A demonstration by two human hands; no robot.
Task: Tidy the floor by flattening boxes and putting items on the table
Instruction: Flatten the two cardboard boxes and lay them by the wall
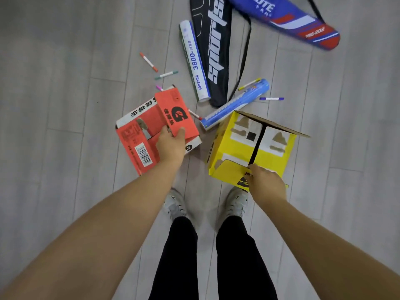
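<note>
Down on the floor (65,105), light, stiff flaps make the handles: left hand (171,144) pinches the red box (138,135), right hand (267,185) fingers curl on the yellow box (277,156).

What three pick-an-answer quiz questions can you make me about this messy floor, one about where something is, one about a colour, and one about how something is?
1. Where is the white tube?
A. Beside the black bag
B. Inside a bucket
C. On a chair

2. What colour is the box the left hand grips?
A. Yellow
B. Red
C. Green

3. How is the yellow box?
A. Squashed flat
B. Torn in half
C. Standing up, box-shaped

Answers: A, the tube lies along the bag's left edge; B, the fingers pinch a flap of the red box; C, its walls stand upright while the right hand holds its flap.
</note>
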